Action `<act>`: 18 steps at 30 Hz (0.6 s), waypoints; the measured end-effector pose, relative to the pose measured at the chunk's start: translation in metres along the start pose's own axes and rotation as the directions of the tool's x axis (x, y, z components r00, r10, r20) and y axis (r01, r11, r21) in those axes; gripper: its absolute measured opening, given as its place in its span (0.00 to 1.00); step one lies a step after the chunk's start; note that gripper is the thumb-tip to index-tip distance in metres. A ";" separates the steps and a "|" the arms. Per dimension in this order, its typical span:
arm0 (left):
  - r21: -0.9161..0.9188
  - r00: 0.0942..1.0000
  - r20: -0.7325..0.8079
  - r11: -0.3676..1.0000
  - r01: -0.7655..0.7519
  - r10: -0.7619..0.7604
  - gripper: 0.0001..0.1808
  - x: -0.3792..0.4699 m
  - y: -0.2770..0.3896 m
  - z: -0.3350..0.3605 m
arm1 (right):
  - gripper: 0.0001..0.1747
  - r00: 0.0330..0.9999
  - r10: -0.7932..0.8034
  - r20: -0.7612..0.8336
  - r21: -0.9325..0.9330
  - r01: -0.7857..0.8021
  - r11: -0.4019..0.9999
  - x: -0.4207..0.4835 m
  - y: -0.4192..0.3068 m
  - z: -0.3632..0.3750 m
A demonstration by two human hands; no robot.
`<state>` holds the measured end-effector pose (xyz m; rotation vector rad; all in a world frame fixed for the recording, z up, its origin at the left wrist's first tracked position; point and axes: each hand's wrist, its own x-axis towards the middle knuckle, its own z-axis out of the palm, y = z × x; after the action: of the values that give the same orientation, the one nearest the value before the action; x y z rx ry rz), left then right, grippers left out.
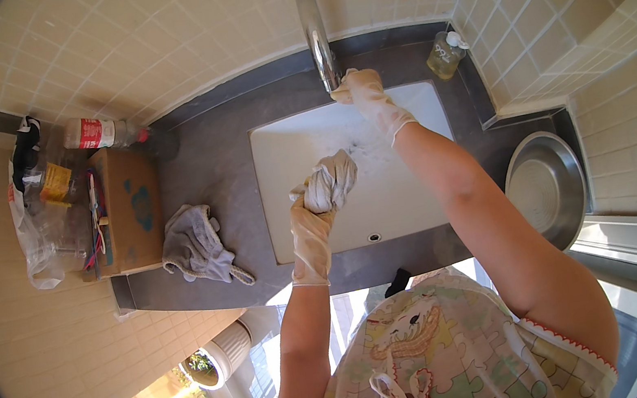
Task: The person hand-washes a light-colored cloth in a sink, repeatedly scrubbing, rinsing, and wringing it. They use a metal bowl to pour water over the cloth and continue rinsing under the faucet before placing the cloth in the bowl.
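My left hand (313, 224), in a thin whitish glove, grips a wadded light-grey cloth (331, 181) above the white sink basin (285, 142). The cloth is bunched and bulges out past my fingers. My right hand (363, 90), gloved the same way, is at the mouth of the chrome faucet (315, 32), with its fingers curled against the metal. My palm hides part of the faucet there. Dark specks and a wet-looking patch mark the basin between my hands, though running water cannot be made out.
A grey towel (195, 242) lies crumpled on the dark counter (207, 154), left of the basin. Beyond it are a cardboard box (131, 208) and plastic bottles (92, 134). A soap pump bottle (445, 56) stands back right; a metal bowl (546, 190) is at right.
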<state>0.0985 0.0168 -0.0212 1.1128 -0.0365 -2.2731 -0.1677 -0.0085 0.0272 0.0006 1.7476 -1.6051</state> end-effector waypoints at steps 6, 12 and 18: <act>0.084 0.998 0.045 0.995 -0.046 0.042 0.15 0.017 -0.007 0.002 | 0.16 1.000 -0.010 0.015 0.081 0.008 0.997 -0.014 0.000 0.000; 0.042 0.999 0.010 0.998 0.043 -0.043 0.12 0.030 -0.011 -0.004 | 0.08 0.826 0.110 0.554 0.445 -0.405 0.798 -0.061 0.067 0.011; 0.097 0.984 0.036 0.981 0.169 -0.173 0.15 0.034 -0.025 0.013 | 0.09 0.757 0.273 0.594 0.028 -0.359 0.933 -0.071 0.083 0.027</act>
<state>0.0604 0.0161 -0.0434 1.1524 -0.0679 -2.4710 -0.0637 0.0192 -0.0054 -0.1109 1.0835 -1.2889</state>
